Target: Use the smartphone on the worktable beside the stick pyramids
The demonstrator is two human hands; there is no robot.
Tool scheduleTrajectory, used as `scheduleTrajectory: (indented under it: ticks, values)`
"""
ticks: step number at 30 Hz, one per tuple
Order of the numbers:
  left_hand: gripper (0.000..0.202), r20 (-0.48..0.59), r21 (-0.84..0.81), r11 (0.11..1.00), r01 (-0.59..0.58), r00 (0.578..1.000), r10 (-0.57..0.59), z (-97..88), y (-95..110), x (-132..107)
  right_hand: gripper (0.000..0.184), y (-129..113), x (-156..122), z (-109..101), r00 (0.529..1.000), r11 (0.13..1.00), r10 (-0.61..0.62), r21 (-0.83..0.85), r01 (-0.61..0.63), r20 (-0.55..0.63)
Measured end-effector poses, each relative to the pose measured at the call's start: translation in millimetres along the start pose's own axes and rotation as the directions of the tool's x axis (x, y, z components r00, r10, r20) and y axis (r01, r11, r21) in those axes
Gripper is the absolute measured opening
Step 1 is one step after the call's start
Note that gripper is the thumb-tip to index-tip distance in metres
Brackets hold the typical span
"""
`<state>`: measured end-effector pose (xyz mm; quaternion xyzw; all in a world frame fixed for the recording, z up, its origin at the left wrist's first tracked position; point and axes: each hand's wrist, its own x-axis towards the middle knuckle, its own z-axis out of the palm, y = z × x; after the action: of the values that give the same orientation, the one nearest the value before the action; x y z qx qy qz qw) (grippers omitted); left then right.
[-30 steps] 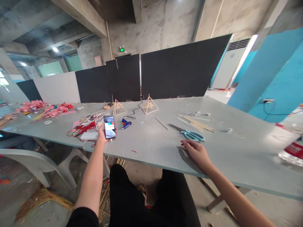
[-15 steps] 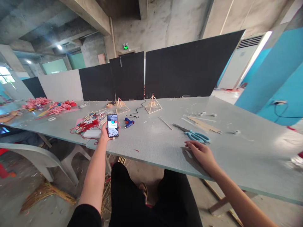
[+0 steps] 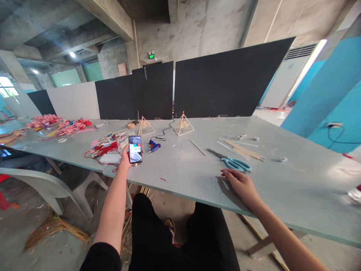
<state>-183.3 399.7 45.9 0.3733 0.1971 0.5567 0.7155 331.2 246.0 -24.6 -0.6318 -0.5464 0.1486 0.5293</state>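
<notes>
My left hand point(image 3: 126, 156) is wrapped round a smartphone point(image 3: 135, 149), held upright with its lit screen facing me. My right hand point(image 3: 239, 182) rests on the table near its front edge, holding nothing, its fingers loosely stretched out. Just beyond those fingers lies a pair of scissors point(image 3: 235, 164) with light blue handles. Behind the phone, to its right, is a blue glue gun point(image 3: 155, 146) with a black cord. Two small pyramid frames of thin sticks stand farther back, one on the left point(image 3: 146, 128) and one on the right point(image 3: 184, 126).
Red yarn point(image 3: 105, 149) and sticks lie heaped left of the phone, beside a white box point(image 3: 109, 159). Flat wooden strips point(image 3: 244, 149) lie past the scissors. Black panels point(image 3: 225, 82) line the table's back. A plastic chair point(image 3: 34, 180) stands left; another person's arm point(image 3: 9, 138) shows beyond.
The view has shifted very slightly. Both hands hold their places, the left one still with the smartphone.
</notes>
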Motion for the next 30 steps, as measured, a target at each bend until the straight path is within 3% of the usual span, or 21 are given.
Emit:
scheduleTrajectory:
  ticks: [4,24,28,30]
  values:
    - [0.066,-0.016,-0.011,1.000,0.000,1.000,-0.001,-1.0,-0.6,1.3,0.046,0.1,0.2,-0.9,0.996,0.998,0.068,-0.001,-0.068,0.059]
    - [0.069,0.000,0.007,1.000,0.017,1.000,-0.017,-2.5,-2.0,0.4,0.048,-0.3,-0.1,-1.2,0.996,0.998,0.066,0.009,-0.066,0.060]
    - [0.067,-0.005,-0.032,0.999,-0.040,0.999,0.040,2.6,3.4,1.1,0.047,-7.0,-4.4,-4.3,1.000,1.000,-0.010,-0.005,0.010,0.001]
    - [0.066,-0.024,-0.038,0.995,-0.094,0.995,0.093,5.5,14.0,-1.9,0.047,-21.5,-12.7,13.7,0.997,0.997,-0.078,-0.004,0.078,0.008]
